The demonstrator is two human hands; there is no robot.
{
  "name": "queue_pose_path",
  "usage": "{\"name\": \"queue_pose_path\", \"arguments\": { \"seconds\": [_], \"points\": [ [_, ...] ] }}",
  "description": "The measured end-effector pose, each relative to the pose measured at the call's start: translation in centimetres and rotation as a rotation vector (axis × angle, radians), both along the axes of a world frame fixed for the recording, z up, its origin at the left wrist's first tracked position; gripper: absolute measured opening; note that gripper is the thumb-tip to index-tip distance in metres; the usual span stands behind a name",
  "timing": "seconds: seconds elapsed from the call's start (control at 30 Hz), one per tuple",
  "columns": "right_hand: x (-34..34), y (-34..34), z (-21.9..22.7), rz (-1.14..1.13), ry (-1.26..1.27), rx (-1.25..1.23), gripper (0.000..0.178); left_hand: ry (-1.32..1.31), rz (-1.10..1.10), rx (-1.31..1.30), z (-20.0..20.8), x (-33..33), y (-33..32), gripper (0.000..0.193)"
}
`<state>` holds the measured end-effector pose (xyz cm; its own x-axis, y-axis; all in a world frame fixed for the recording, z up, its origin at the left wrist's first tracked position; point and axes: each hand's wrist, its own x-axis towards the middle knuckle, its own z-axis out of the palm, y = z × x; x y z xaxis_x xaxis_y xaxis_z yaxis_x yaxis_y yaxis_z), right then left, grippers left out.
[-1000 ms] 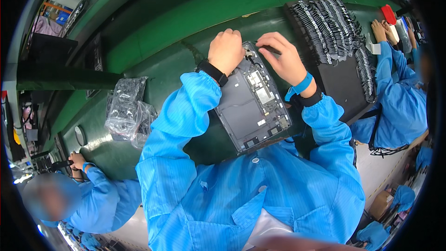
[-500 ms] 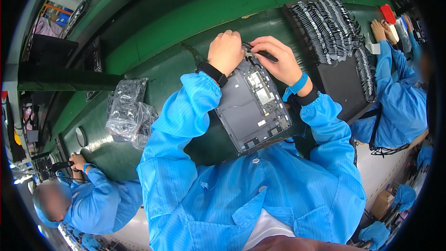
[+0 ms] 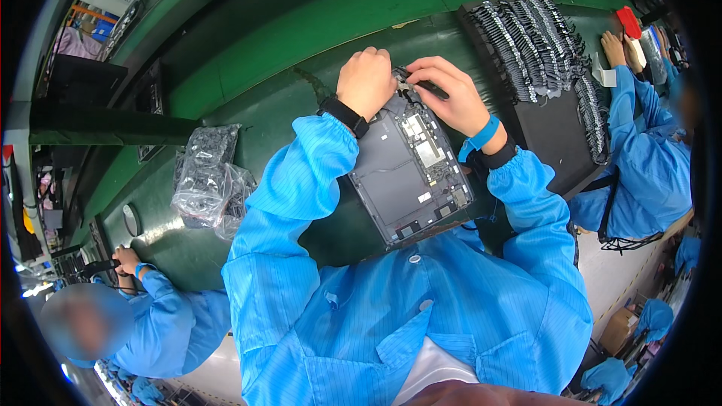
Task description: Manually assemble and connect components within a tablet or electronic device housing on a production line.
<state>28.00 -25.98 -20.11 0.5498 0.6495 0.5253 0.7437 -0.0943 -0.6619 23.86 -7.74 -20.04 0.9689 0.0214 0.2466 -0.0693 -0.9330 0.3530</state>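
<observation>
An opened tablet (image 3: 387,173) lies tilted on the green bench in front of me, its flat grey battery and circuit board exposed. My left hand (image 3: 365,83) is closed at the tablet's far end, knuckles up; its fingertips are hidden, and what they grip cannot be seen. Between thumb and fingers of my right hand (image 3: 455,98) are slim black tweezers (image 3: 433,90), angled toward the tablet's far end. Both hands nearly meet there, over small parts too fine to make out.
To the right, a black tray (image 3: 553,135) carries rows of many small dark parts. Left of me lie clear plastic bags (image 3: 207,180) with dark contents. A green shelf post (image 3: 113,126) juts in at the left. Co-workers in blue sit on both sides.
My right hand and the tweezers have shifted very slightly at the tablet's far end; my left hand holds its place. The co-worker at left has turned their head.
</observation>
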Motion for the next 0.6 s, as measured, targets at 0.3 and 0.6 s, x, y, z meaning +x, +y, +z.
{"name": "queue_pose_path", "arguments": {
  "seconds": [0.3,0.6],
  "points": [
    [0.0,0.0,0.0,0.022,0.021,-0.008,0.024,0.078,-0.045,-0.265,0.3,-0.6,1.9,0.013],
    [-0.7,0.8,0.2,0.031,0.038,-0.007,0.022,0.121,-0.005,-0.409,1.0,-2.2,3.1,0.017]
  ]
}}
